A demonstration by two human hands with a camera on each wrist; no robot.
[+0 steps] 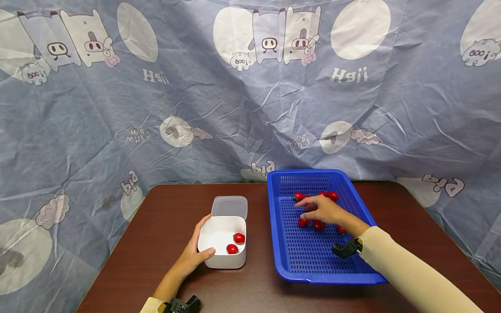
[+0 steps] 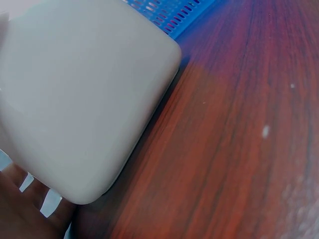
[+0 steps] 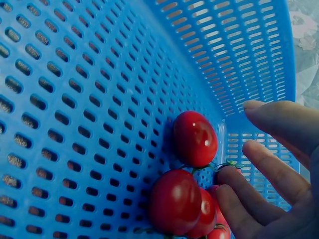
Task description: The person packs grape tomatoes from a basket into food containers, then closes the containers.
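My left hand (image 1: 190, 254) grips a white square box (image 1: 226, 261) at its left side, the thumb over the front rim. Two small red tomatoes lie in the box, near its right wall. In the left wrist view the box's pale side (image 2: 89, 99) fills the upper left, with fingers (image 2: 37, 194) below it. Over a blue perforated basket (image 1: 283, 261), my right hand (image 1: 325, 210) hovers with fingers spread and nothing between them. Several cherry tomatoes (image 1: 318, 225) lie under and around that hand. The right wrist view shows one tomato (image 3: 195, 139) close by the fingertips.
A translucent lid (image 1: 230, 207) lies behind the white box. Box and basket stand apart on a dark brown wooden table (image 1: 164, 217). A blue patterned cloth (image 1: 250, 108) hangs behind the table's far edge.
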